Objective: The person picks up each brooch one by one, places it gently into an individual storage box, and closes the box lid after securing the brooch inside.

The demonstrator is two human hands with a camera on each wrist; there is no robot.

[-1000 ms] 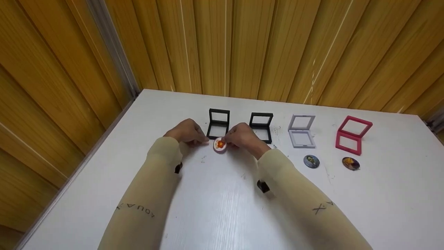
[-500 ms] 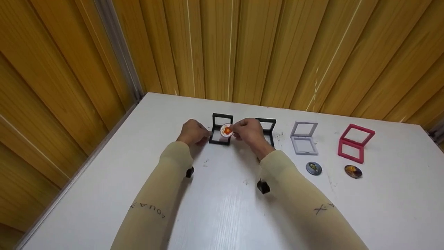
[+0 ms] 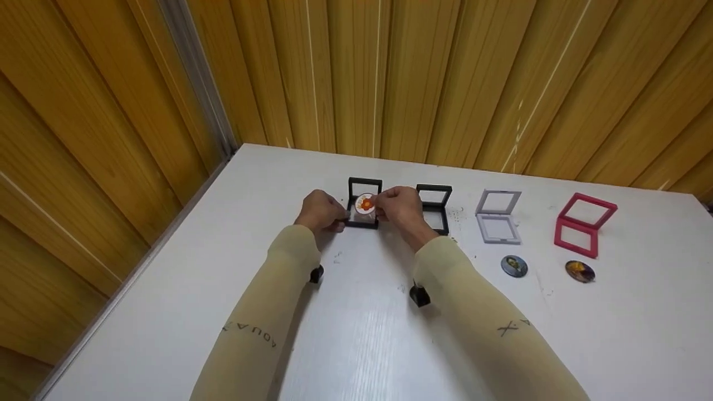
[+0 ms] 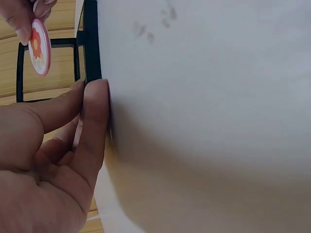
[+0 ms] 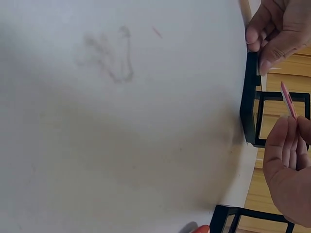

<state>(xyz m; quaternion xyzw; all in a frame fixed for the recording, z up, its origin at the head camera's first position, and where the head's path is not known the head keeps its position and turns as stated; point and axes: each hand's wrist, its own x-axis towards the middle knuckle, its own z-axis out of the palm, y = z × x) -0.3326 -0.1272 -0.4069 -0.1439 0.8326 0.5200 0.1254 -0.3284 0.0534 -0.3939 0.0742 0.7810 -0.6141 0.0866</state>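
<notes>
- Black plastic-looking frame (image 3: 362, 225), leftmost of the row: it stands hinged open, its base flat on the white table (image 3: 356, 334) and its lid raised at the far side.
- Left hand (image 3: 322, 210): thumb and finger pinch this frame at the near left corner of its base.
- Right hand (image 3: 398, 206): fingertips pinch the flower badge (image 3: 365, 204) by its right edge. The badge is tilted above the base, in front of the lid; both wrist views show it apart from the base.
- Change: a second ago the badge was on the near side of the frame; now it is over it. I judge that the work has passed from fetching the badge to fitting it to the frame, with the badge not yet laid down.
- To the right, a second black frame (image 3: 433, 206), a pale grey frame (image 3: 498, 211) and a red frame (image 3: 579, 223) also stand open. A blue badge (image 3: 514, 266) lies near the grey one, a dark yellow badge (image 3: 580, 272) near the red one.
</notes>
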